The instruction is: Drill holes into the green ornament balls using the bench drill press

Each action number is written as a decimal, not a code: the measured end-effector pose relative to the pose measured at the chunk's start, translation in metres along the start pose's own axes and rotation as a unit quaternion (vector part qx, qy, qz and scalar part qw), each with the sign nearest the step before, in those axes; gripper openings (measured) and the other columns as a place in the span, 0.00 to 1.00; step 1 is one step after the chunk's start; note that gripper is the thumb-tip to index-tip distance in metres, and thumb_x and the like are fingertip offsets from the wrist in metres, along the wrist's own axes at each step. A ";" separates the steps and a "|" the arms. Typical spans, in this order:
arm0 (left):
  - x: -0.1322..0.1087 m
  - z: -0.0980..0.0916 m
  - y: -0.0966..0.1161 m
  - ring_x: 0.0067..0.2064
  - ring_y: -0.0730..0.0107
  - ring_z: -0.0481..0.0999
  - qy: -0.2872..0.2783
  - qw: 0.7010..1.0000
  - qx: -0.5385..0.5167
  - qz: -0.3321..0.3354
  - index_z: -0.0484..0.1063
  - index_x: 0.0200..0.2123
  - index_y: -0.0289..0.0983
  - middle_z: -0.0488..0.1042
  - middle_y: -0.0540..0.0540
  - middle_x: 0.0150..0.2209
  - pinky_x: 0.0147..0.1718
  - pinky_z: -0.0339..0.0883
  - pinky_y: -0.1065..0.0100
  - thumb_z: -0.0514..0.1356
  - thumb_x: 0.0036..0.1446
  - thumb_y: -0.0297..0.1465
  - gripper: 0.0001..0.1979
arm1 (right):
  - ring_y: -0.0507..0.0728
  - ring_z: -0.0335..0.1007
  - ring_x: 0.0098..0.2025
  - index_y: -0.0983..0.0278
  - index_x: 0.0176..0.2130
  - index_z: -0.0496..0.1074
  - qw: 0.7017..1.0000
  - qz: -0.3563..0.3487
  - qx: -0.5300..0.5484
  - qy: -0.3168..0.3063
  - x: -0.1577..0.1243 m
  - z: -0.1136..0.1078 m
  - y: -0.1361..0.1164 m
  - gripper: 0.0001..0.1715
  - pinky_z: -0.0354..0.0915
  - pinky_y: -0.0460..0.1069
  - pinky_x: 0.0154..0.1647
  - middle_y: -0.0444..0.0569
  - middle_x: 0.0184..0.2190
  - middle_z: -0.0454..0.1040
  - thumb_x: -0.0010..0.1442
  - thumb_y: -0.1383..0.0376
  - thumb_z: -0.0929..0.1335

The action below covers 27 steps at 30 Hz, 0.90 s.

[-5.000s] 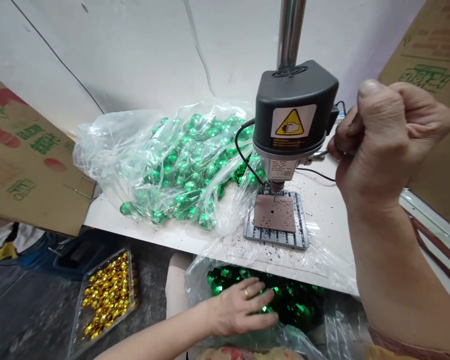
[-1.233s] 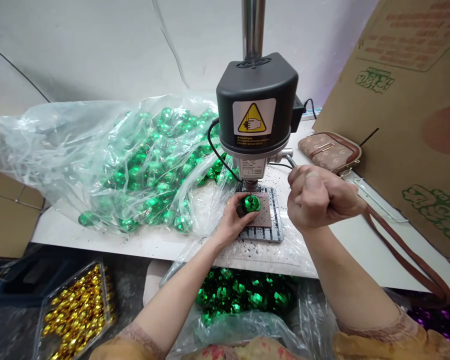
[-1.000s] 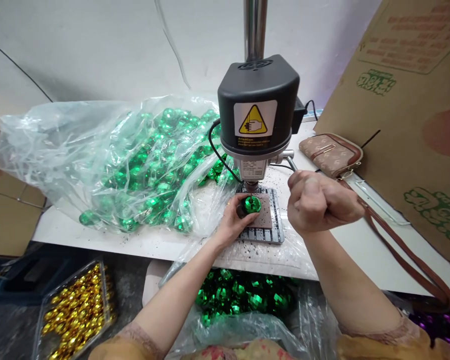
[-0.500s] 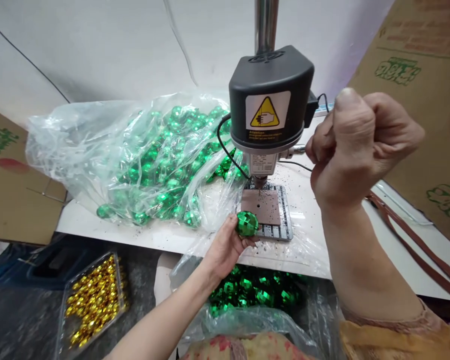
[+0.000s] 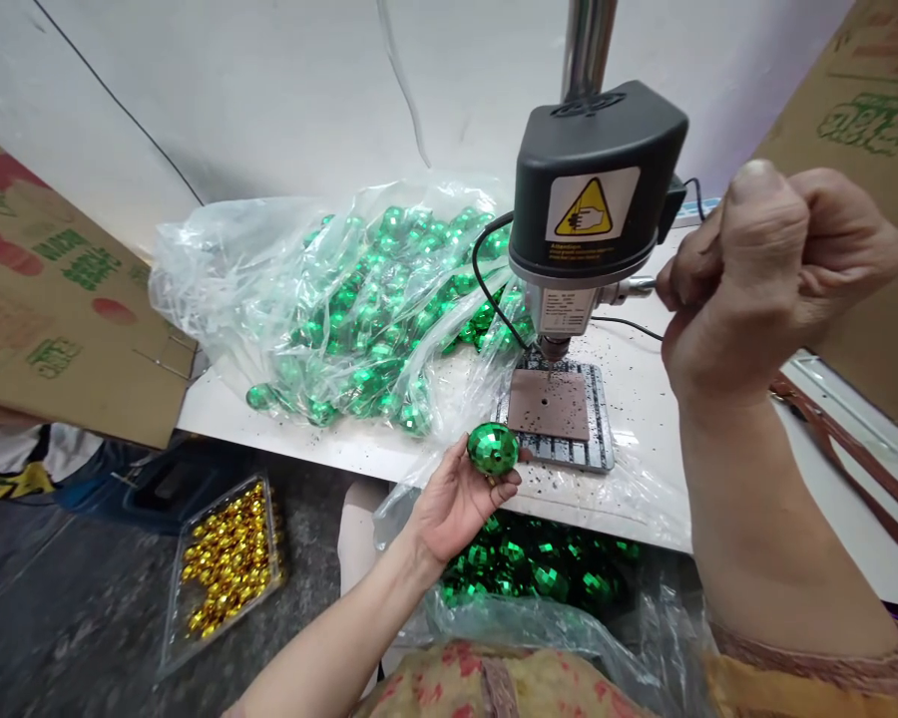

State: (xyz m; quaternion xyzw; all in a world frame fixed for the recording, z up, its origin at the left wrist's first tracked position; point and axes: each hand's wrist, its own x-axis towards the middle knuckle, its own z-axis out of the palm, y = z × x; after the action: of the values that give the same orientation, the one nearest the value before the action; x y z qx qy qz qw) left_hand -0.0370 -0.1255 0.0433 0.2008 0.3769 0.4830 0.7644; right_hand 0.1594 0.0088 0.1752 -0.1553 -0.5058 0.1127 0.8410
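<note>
My left hand [image 5: 455, 499] holds a faceted green ball [image 5: 492, 448] at the fingertips, in front of the table edge and just left of the drill press plate [image 5: 552, 409]. Raised at the right, my right hand [image 5: 763, 269] is a fist closed round the thin metal feed lever [image 5: 633, 288] of the small black bench drill [image 5: 595, 189]. The drill bit hangs above the brown pad on the plate, which has nothing on it.
A clear bag of several green balls [image 5: 359, 309] lies on the white table [image 5: 314, 444]. Another open bag of green balls [image 5: 539, 578] sits below the table edge. A tray of gold beads [image 5: 224, 563] rests on the floor. Cardboard sheets [image 5: 52, 299] stand left and right.
My left hand took the green ball off the drill plate and drew it back toward me. My right hand rose with the lever, lifting the drill head.
</note>
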 end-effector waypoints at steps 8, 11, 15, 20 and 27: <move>-0.013 0.004 -0.003 0.36 0.68 0.79 -0.012 1.000 -0.023 -0.017 0.75 0.48 0.37 0.81 0.39 0.45 0.38 0.75 0.65 0.62 0.62 0.49 0.23 | 0.42 0.49 0.14 0.61 0.21 0.52 0.999 0.005 -0.034 0.000 -0.002 0.000 -0.001 0.28 0.46 0.44 0.17 0.34 0.13 0.52 0.64 0.61 0.69; -0.014 0.005 -0.007 0.37 0.67 0.79 -0.017 1.000 -0.011 -0.010 0.73 0.52 0.38 0.81 0.39 0.46 0.38 0.75 0.65 0.63 0.61 0.50 0.25 | 0.41 0.49 0.14 0.61 0.21 0.51 0.999 0.006 -0.040 -0.002 -0.002 0.000 -0.002 0.26 0.47 0.43 0.18 0.34 0.13 0.51 0.65 0.64 0.67; -0.022 0.002 -0.022 0.43 0.58 0.81 -0.038 0.984 0.170 0.035 0.75 0.54 0.44 0.80 0.42 0.47 0.43 0.76 0.57 0.68 0.55 0.47 0.25 | 0.43 0.50 0.14 0.60 0.20 0.52 0.999 0.013 -0.040 -0.004 -0.002 -0.001 -0.003 0.26 0.46 0.45 0.17 0.35 0.13 0.53 0.64 0.68 0.67; -0.041 -0.001 -0.048 0.55 0.42 0.78 -0.142 0.850 0.494 0.110 0.81 0.52 0.54 0.79 0.43 0.53 0.58 0.71 0.47 0.70 0.54 0.39 0.21 | 0.43 0.49 0.14 0.61 0.19 0.53 1.000 0.010 -0.024 -0.003 -0.003 -0.001 -0.003 0.26 0.45 0.45 0.17 0.35 0.13 0.53 0.64 0.68 0.67; 0.010 -0.016 0.016 0.46 0.57 0.80 0.115 0.778 0.497 0.366 0.79 0.41 0.41 0.82 0.43 0.41 0.50 0.74 0.55 0.61 0.62 0.33 0.08 | 0.43 0.51 0.14 0.62 0.18 0.53 1.000 0.015 -0.026 -0.001 -0.005 -0.002 -0.002 0.26 0.45 0.46 0.16 0.36 0.12 0.54 0.63 0.68 0.67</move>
State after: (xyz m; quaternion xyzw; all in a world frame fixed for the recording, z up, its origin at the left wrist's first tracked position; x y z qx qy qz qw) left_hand -0.0558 -0.1101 0.0402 0.6186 0.5480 0.4914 0.2751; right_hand 0.1592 0.0051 0.1713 -0.1851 -0.5070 0.1125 0.8343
